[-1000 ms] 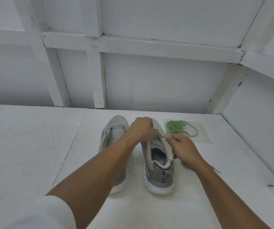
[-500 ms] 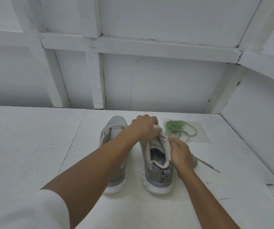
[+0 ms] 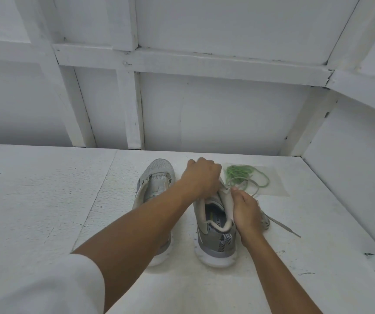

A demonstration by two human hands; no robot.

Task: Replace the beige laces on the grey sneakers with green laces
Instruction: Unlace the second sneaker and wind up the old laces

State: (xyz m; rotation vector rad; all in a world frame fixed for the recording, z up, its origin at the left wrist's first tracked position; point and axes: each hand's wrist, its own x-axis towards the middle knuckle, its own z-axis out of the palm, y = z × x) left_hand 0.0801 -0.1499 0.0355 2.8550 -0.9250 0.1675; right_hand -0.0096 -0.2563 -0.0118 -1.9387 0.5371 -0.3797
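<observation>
1. Layout. Two grey sneakers stand side by side on the desk, long axes running 6 to 12 o'clock with the toes at 12. The left sneaker shows no lace across its tongue, so I judge it already stripped.

2. Hand state. My left hand lies knuckles-up over the front half of the right sneaker, with the fingers curled down onto the eyelet area. What they pinch there is hidden. My right hand pinches the sneaker's right-side flap between thumb and fingers and spreads the opening.

3. Laces. A loop of beige lace runs out from between my hands toward 1 o'clock. More beige lace trails on the desk at 3 o'clock of my right hand. I cannot tell whether the two are one piece.

4. Key relation. The green laces lie coiled on a plastic sheet at 1 o'clock of the right sneaker, just beside its toe. The beige loop overlaps the coil. My right hand is the nearer one for the pickup.

5. Judgement. The step in hand is clearing the beige lace from the right sneaker. No green lace is threaded yet. The beige loop could drag the green coil when it is pulled.
</observation>
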